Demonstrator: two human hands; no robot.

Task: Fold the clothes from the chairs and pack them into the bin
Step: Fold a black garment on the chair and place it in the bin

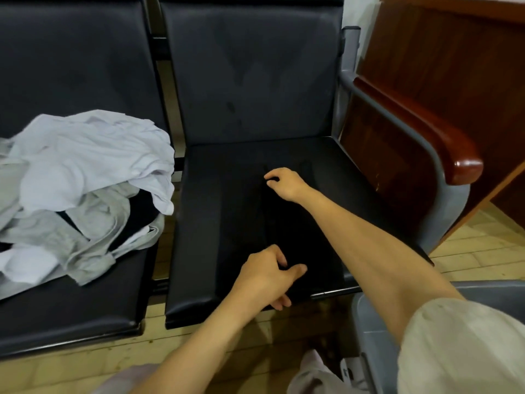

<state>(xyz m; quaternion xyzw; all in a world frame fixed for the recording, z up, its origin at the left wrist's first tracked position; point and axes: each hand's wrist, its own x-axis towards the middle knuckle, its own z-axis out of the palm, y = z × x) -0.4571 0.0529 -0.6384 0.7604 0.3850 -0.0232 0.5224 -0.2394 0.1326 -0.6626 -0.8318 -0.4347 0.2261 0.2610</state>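
Your right hand [285, 184] lay stretched out toward 12 o'clock over the right-hand chair seat [216, 194]. Its fingers were curled downward, and the thumb and forefinger were closed in a small pinch on the far end of a black garment [284, 228]. The garment was spread flat on that seat, running from 12 to 6 o'clock. It was black cloth on black padding, so only its creases and one long edge could be made out.

Your left hand [267, 277] sat at 6 o'clock from the right one, near the seat's front edge. Its thumb pointed toward 3 o'clock and its fingers were bent in, gripping the near end of the same garment. The lower fingers hung past the seat front. Both hands were mostly closed, with only a narrow gap between thumb and fingers.

At 9 o'clock, a pile of pale clothes [85, 177], white and light grey, lay crumpled on the left-hand chair [71, 302], with one white piece drooping over the gap between the two seats. At 5 o'clock, a grey bin [372, 331] stood on the floor, partly hidden behind your right forearm and pale sleeve [468, 351]. A wooden armrest [454, 155] was at 3 o'clock.
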